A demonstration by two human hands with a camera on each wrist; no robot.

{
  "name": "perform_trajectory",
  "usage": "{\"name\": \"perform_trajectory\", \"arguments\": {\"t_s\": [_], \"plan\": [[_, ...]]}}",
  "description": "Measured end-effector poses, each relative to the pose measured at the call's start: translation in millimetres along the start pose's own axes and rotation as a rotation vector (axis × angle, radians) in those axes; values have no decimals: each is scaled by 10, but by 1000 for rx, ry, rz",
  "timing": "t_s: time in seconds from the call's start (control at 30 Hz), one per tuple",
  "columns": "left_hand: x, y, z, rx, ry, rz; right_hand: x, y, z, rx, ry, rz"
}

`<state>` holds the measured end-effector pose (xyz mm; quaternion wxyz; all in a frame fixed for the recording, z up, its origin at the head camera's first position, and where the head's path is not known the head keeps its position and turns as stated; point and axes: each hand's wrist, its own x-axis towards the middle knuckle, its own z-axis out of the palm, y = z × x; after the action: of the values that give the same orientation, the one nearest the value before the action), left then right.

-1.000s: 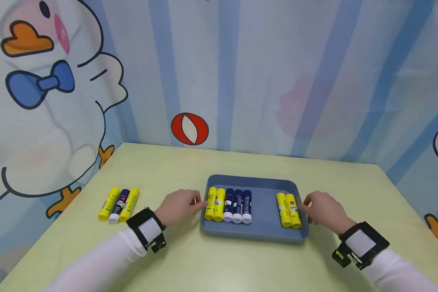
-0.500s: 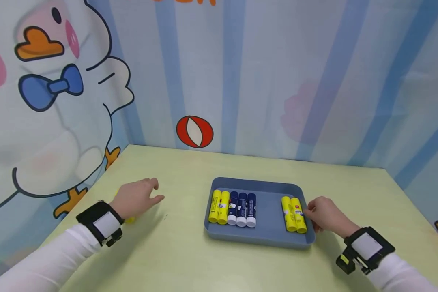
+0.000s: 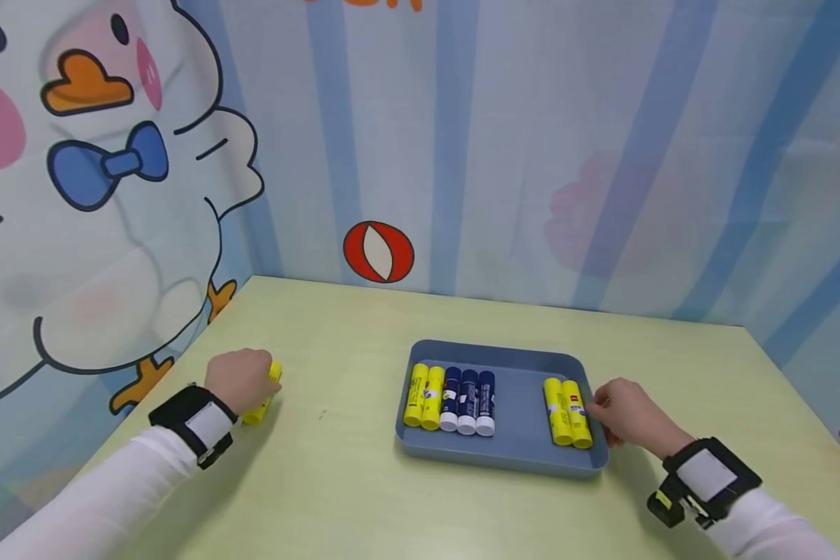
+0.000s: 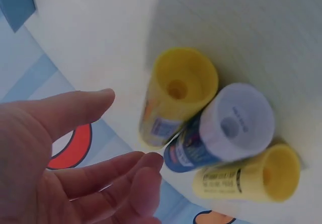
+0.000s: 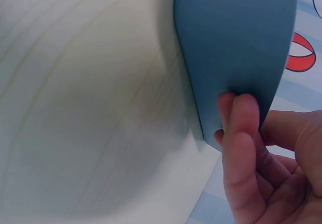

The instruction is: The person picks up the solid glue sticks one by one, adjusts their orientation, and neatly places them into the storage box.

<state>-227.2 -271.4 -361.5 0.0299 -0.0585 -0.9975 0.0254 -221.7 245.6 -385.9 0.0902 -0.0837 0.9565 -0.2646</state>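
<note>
My left hand is over a small group of glue sticks at the table's left side. In the left wrist view its thumb and fingers are spread apart, close to a yellow glue stick. Touching that one is a dark blue glue stick with a white end, then another yellow glue stick. The head view shows only one yellow stick beside the hand. My right hand pinches the right wall of a grey-blue tray, fingers outside, thumb over the rim.
Inside the tray, two yellow glue sticks and three dark blue glue sticks lie side by side on the left. Two more yellow glue sticks lie at its right end. A printed curtain stands behind the pale yellow table.
My left hand has left the tray's left edge and moved left, then reached down over the loose glue sticks. My right hand stays at the tray's right wall. The view has shifted slightly.
</note>
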Motion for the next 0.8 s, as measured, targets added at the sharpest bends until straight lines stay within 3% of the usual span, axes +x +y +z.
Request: {"name": "perform_trajectory", "arguments": {"t_s": [0.13, 0.37, 0.8], "plan": [[51, -9, 67, -8, -23, -9, -3, -2, 4, 5, -1, -5], [90, 31, 146, -37, 28, 9, -7, -8, 3, -9, 2, -5], [124, 122, 146, -217, -75, -65, -9, -32, 7, -18, 2, 16]]}}
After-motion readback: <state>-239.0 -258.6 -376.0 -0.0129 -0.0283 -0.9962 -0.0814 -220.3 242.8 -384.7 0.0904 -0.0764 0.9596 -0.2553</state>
